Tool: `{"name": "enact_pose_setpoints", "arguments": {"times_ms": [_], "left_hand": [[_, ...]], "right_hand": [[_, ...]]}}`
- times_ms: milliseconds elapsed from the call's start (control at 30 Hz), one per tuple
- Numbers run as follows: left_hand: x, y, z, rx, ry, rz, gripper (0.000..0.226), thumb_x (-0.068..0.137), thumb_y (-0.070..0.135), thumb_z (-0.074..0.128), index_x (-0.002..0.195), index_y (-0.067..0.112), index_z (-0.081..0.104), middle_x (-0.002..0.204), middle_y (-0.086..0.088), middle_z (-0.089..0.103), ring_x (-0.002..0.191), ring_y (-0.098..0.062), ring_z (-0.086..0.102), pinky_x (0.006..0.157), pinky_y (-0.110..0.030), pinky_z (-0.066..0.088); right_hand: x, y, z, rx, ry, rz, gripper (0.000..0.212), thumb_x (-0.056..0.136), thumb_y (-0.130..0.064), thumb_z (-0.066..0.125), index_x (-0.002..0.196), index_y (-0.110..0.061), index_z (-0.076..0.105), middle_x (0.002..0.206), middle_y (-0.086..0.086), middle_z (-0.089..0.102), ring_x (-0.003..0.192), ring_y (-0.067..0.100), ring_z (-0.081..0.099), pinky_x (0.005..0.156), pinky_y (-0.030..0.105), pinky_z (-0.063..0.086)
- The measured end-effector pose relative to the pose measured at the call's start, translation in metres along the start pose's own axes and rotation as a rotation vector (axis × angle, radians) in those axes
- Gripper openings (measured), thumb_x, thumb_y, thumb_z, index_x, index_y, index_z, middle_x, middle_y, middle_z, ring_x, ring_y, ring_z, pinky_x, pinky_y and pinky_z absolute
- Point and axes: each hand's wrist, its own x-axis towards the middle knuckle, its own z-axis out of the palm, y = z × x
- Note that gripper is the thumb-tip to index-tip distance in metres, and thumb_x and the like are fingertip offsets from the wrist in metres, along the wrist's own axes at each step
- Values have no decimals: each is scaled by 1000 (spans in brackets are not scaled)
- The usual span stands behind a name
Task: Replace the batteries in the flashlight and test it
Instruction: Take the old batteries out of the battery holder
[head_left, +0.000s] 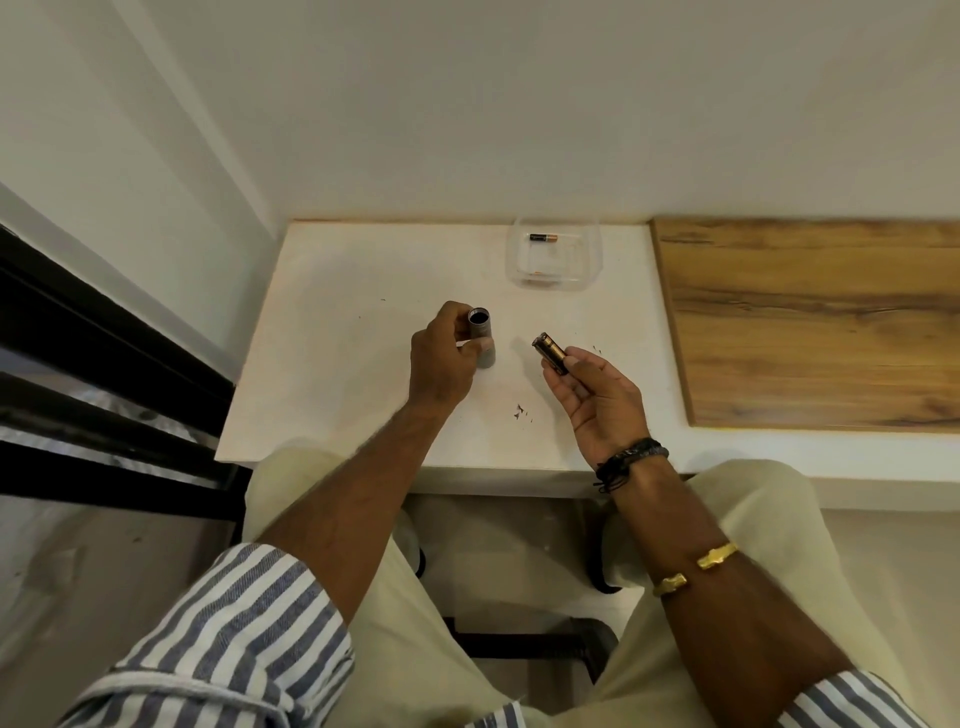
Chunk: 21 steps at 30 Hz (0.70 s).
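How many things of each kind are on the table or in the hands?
Flashlights: 1, in the left hand
Battery holders: 1, in the right hand
Plastic tubs: 1
Loose batteries: 1, in the tub
Total: 4

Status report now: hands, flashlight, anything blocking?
Left hand holds flashlight body upright, open end up. Right hand holds batteries, not yet in. One battery in clear tray. Nothing blocking.

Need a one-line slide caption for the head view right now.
Left hand holds the open flashlight body upright; right hand holds batteries beside it.
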Motion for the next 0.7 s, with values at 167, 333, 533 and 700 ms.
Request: {"name": "enact_pose_setpoints", "arguments": {"times_ms": [167,333,533,700], "left_hand": [[-2,-2,-2,10,-30,12,32,82,3,75,111,5,63,106,-7,73,94,-17,67,76,-8,46],[-4,-4,1,24,-45,15,33,82,1,75,113,3,62,109,-10,74,100,-22,70,77,-3,46],[-15,-2,-5,-4,6,-15,43,84,-8,68,124,3,59,124,-13,67,113,-23,63,91,-29,54],[-41,13,-11,-119,232,-18,28,89,0,64,115,9,66,103,-3,71,86,-8,66,75,-17,56]], "right_hand": [[-2,-1,0,1,-22,-3,16,92,10,61,102,2,71,116,28,72,103,37,74,82,34,64],[-2,2,-2,6,-29,-4,21,92,14,58,104,4,71,112,27,74,104,39,74,81,34,64],[-2,2,-2,-22,-58,-14,27,90,17,57,111,5,70,117,27,72,109,40,72,88,35,63],[-7,-1,3,-118,-120,-39,29,90,18,57,114,6,69,119,25,73,113,40,70,92,35,61]]}}
